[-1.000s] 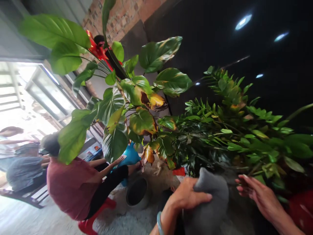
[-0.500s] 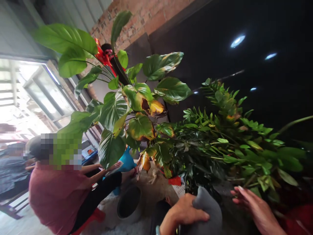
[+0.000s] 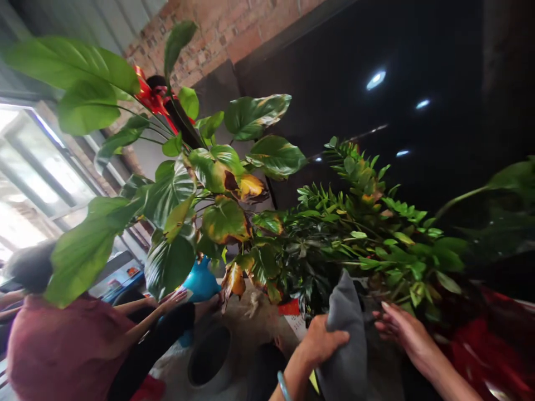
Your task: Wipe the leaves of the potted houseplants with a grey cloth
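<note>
My left hand (image 3: 321,344) is closed on a grey cloth (image 3: 343,340), holding it up against the foot of a bushy small-leaved green plant (image 3: 368,234). My right hand (image 3: 402,329) is just right of the cloth with its fingers stretched out and apart, touching the plant's lower stems. A turquoise bangle (image 3: 284,385) sits on my left wrist.
A tall plant with big yellowing leaves (image 3: 200,189) and a red bow (image 3: 151,99) stands to the left. Below it are a dark round pot (image 3: 209,353) and a blue vase (image 3: 201,280). A person in a maroon top (image 3: 58,351) sits at the lower left. Something red (image 3: 480,345) lies at right.
The view has swung right and tilted. My left hand has raised the grey cloth higher against the bushy plant, and my right hand has moved in closer beside it.
</note>
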Tool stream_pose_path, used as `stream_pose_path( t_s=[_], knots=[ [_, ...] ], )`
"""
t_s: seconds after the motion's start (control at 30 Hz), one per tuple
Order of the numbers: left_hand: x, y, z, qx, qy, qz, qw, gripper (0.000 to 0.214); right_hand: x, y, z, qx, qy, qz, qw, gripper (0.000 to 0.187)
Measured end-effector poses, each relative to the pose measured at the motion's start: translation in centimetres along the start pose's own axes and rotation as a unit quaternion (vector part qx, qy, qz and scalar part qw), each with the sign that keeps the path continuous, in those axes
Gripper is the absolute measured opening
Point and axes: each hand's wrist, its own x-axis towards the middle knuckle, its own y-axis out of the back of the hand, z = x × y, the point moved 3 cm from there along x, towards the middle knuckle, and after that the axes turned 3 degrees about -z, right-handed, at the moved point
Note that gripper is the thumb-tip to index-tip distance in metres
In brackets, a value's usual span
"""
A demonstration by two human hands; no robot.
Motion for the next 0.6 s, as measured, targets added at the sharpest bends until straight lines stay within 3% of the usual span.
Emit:
stream_pose_path(
  t_s=[0.13,0.33,0.6],
  knots=[
    [-2.1,0.4,-3.0,-0.003,0.025,-0.002,1.0,0.018,1.1,-0.3,0.1,0.012,-0.024,-0.011,1.0,0.037],
    [-4.5,1.5,-5.5,-0.003,0.046,-0.033,0.998,0.003,2.5,-1.3,0.3,0.024,0.009,-0.036,0.999,0.035],
    [-4.1,0.8,-8.2,-0.082,0.002,-0.093,0.992,0.014,2.9,-0.2,0.3,-0.018,0.054,-0.014,0.998,0.032]
  ],
)
